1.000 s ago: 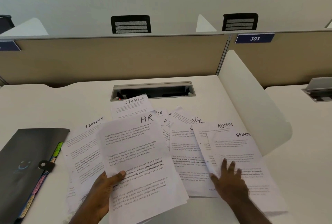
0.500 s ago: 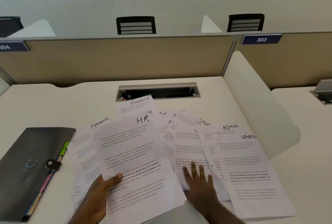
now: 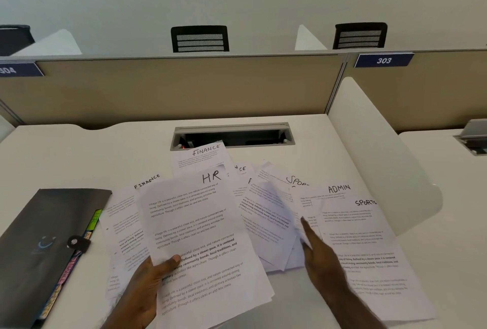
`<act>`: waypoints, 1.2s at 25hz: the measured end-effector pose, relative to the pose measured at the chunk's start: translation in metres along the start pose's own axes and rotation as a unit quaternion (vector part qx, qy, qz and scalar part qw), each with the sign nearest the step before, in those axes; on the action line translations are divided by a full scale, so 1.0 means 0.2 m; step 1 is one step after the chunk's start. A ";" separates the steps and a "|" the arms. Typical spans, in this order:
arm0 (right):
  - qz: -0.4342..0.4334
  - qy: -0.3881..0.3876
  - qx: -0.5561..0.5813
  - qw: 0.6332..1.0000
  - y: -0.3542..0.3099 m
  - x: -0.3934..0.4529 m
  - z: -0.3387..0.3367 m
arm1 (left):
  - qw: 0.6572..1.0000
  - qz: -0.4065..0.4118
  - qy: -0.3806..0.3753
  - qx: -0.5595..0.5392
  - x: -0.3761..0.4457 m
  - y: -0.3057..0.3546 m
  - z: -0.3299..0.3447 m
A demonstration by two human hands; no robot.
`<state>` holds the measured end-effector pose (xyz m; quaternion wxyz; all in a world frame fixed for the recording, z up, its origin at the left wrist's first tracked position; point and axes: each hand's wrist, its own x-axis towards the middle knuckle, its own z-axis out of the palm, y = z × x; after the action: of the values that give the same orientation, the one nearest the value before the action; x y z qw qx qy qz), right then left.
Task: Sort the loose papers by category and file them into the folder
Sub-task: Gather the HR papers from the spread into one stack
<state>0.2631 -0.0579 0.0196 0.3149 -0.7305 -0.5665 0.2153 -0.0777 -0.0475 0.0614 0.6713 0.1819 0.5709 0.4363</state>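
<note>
The left hand (image 3: 143, 286) reaches up from the desk's (image 3: 66, 154) near edge, thumb pinched over the HR sheet (image 3: 195, 226), holding it tilted above the spread loose papers (image 3: 268, 212). The right hand (image 3: 320, 257) lies flat, fingers extended and gripping nothing, edge-on between sheets beside the SPORTS sheet (image 3: 363, 249). The dark folder (image 3: 39, 236) rests closed near the desk's left edge.
</note>
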 end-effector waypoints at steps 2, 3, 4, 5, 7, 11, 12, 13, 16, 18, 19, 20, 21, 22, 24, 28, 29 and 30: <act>-0.018 0.045 0.006 0.999 -0.02 0.06 -0.06 | 1.000 0.001 -0.005 0.000 0.00 0.00 0.00; -0.018 0.072 0.039 0.996 -0.05 0.08 -0.11 | 1.000 0.000 -0.004 -0.001 0.00 0.00 0.00; -0.020 0.097 0.064 0.993 -0.09 0.11 -0.16 | 1.000 -0.001 -0.003 -0.002 0.00 0.00 0.00; -0.030 0.121 0.084 0.989 -0.14 0.14 -0.23 | 1.000 -0.003 -0.002 -0.003 0.01 0.00 -0.01; -0.056 0.179 0.103 0.977 -0.21 0.21 -0.36 | 1.000 -0.006 0.001 -0.004 0.01 0.00 -0.01; -0.065 0.280 0.075 0.955 -0.24 0.32 -0.59 | 1.000 -0.007 0.006 0.000 0.01 0.00 -0.01; -0.057 0.283 0.058 0.956 -0.23 0.33 -0.62 | 1.000 -0.007 0.009 0.000 0.01 0.00 -0.01; -0.051 0.284 0.042 0.957 -0.22 0.33 -0.64 | 1.000 -0.008 0.010 0.001 0.01 0.00 -0.01; -0.078 0.279 -0.026 0.957 -0.18 0.30 -0.61 | 1.000 -0.007 0.014 0.004 0.01 0.00 -0.01; -0.081 0.214 -0.068 0.971 -0.13 0.26 -0.52 | 1.000 -0.001 0.017 0.008 0.01 0.00 0.00; -0.074 0.161 -0.085 0.980 -0.08 0.24 -0.46 | 1.000 0.000 0.018 0.010 0.01 0.00 0.00; -0.067 0.089 -0.098 0.989 -0.02 0.23 -0.39 | 1.000 0.001 0.018 0.011 0.01 0.01 0.00; -0.064 0.011 -0.108 0.992 0.04 0.20 -0.32 | 1.000 0.001 0.018 0.011 0.01 0.01 0.01; -0.058 -0.063 -0.126 0.988 0.11 0.19 -0.24 | 1.000 0.000 0.018 0.012 0.01 0.01 0.01; -0.004 -0.172 -0.182 0.968 0.19 0.19 -0.13 | 1.000 -0.002 0.017 0.014 0.01 0.01 0.01; 0.017 -0.220 -0.299 0.928 0.25 0.19 0.05 | 1.000 -0.003 0.021 0.012 0.01 0.02 0.00; -0.010 -0.218 -0.297 0.930 0.20 0.18 0.10 | 1.000 -0.006 0.023 0.011 0.01 0.02 0.00; -0.041 -0.222 -0.289 0.930 0.16 0.16 0.15 | 1.000 -0.008 0.025 0.009 0.01 0.02 0.00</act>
<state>0.2734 -0.0259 -0.0223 -0.0349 -0.6997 -0.6889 0.1861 -0.0800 -0.0439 0.0624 0.6587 0.1722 0.5926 0.4305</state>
